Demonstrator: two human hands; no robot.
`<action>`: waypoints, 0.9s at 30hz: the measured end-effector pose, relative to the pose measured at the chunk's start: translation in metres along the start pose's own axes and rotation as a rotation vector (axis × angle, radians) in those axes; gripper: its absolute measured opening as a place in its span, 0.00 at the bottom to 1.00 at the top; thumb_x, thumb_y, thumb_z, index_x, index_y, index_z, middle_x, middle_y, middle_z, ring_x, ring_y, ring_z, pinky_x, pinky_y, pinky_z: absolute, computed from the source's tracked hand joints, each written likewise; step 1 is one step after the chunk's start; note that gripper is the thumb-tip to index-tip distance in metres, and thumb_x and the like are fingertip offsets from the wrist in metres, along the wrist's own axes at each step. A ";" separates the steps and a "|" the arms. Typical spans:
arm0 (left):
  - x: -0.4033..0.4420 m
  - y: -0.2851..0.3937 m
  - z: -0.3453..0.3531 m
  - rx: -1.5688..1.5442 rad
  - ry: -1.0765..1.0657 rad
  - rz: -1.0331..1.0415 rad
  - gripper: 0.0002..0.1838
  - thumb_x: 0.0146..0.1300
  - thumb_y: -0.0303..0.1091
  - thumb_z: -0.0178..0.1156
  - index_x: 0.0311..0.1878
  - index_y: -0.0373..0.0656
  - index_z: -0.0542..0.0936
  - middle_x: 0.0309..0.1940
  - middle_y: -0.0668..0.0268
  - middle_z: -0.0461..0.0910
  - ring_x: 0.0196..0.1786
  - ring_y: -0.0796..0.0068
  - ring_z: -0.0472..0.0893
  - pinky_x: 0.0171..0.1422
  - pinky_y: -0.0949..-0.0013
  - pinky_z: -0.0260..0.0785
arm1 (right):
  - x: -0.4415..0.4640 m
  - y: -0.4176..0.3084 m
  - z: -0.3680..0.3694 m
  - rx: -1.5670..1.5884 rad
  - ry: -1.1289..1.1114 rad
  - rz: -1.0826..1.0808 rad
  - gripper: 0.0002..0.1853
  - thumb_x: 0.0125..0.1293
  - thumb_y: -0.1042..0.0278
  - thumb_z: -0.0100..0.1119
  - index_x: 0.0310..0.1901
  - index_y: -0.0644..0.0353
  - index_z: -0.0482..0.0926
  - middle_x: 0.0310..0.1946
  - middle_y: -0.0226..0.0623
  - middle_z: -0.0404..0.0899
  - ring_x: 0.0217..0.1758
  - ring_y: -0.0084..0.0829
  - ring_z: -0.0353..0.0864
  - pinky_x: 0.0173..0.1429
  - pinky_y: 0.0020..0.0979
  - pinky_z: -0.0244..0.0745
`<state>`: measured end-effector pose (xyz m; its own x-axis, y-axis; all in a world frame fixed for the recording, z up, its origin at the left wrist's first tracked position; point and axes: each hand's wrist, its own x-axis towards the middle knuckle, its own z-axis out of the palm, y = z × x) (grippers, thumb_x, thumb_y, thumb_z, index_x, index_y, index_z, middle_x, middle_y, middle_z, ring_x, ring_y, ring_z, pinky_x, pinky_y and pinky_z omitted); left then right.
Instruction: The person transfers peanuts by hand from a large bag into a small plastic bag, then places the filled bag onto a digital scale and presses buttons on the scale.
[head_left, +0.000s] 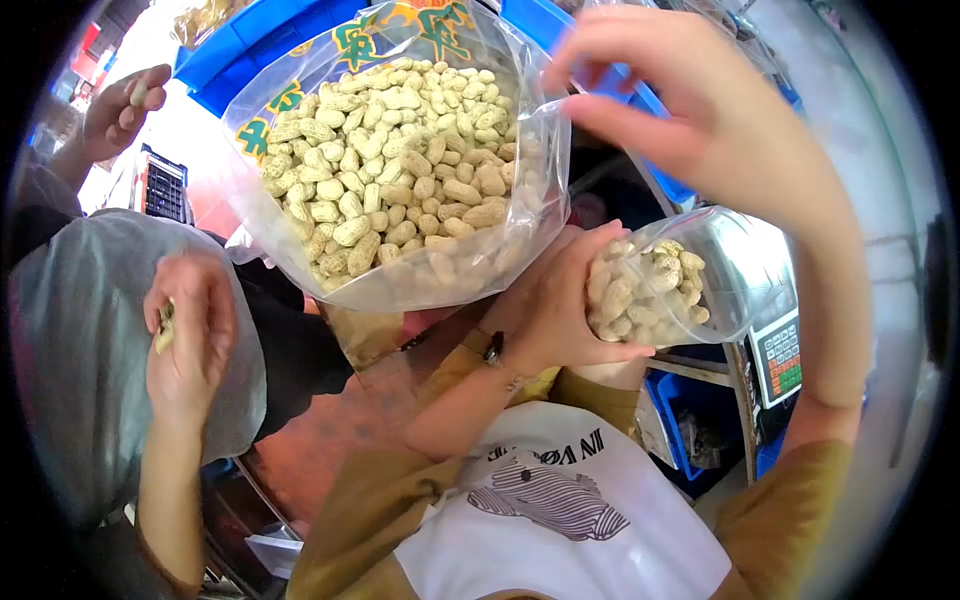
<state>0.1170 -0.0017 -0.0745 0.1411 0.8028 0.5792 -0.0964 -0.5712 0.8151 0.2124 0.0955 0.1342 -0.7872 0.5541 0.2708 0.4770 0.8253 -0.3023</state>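
Note:
My left hand [570, 310], a dark band on its wrist, is closed around a clear plastic tub [722, 285] tilted on its side. Unshelled peanuts [650, 285] lie in the tub's lower part. My right hand [650, 95] is raised at the right rim of a large clear plastic bag [535, 215]; its thumb and curled fingers are apart, with nothing visible between them. Whether the fingertips touch the rim I cannot tell. Unshelled peanuts [400, 160] fill much of the bag, whose film carries green and orange printed characters.
At the left, a co-worker's hand [190, 310] holds a peanut, and another hand [125, 110] above it holds one too. Blue crates [230, 75] stand behind the bag. A scale with a keypad [780, 360] sits at the right, beside a blue bin [690, 430].

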 end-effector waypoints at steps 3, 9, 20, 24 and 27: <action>0.001 -0.002 0.003 0.004 0.001 0.010 0.55 0.29 0.43 0.83 0.64 0.38 0.64 0.56 0.53 0.72 0.57 0.53 0.73 0.62 0.56 0.66 | 0.042 0.007 0.047 -0.054 -0.121 -0.144 0.26 0.58 0.66 0.66 0.59 0.59 0.72 0.55 0.45 0.74 0.55 0.39 0.76 0.56 0.37 0.73; 0.004 0.001 0.003 0.125 0.021 0.033 0.56 0.29 0.45 0.83 0.64 0.38 0.64 0.55 0.52 0.71 0.57 0.51 0.72 0.63 0.55 0.64 | 0.081 0.016 0.124 0.006 -0.248 0.082 0.58 0.49 0.40 0.71 0.77 0.46 0.46 0.74 0.57 0.46 0.75 0.59 0.51 0.74 0.47 0.57; 0.056 0.188 -0.270 -1.986 0.740 -0.869 0.06 0.72 0.30 0.51 0.37 0.43 0.73 0.36 0.70 0.72 0.46 0.75 0.73 0.59 0.75 0.67 | 0.071 0.003 0.123 0.016 -0.369 0.034 0.42 0.54 0.42 0.62 0.63 0.63 0.64 0.58 0.47 0.67 0.58 0.50 0.70 0.60 0.45 0.70; 0.044 0.186 -0.277 -1.834 0.576 -0.776 0.06 0.67 0.32 0.56 0.41 0.42 0.70 0.40 0.67 0.71 0.49 0.73 0.72 0.61 0.72 0.66 | 0.061 0.001 0.129 0.061 -0.236 0.022 0.37 0.61 0.41 0.59 0.63 0.61 0.65 0.55 0.48 0.70 0.55 0.50 0.72 0.57 0.45 0.72; 0.033 0.162 -0.240 -1.530 0.399 -0.689 0.12 0.63 0.33 0.59 0.44 0.41 0.68 0.43 0.65 0.70 0.51 0.71 0.71 0.62 0.70 0.66 | 0.062 -0.010 0.124 -0.044 -0.255 -0.010 0.34 0.64 0.43 0.56 0.64 0.59 0.65 0.53 0.49 0.72 0.53 0.50 0.73 0.56 0.44 0.72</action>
<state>-0.1302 -0.0272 0.0773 0.3447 0.9355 -0.0781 -0.9376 0.3471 0.0196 0.1110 0.1083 0.0407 -0.8624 0.5052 0.0325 0.4809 0.8376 -0.2589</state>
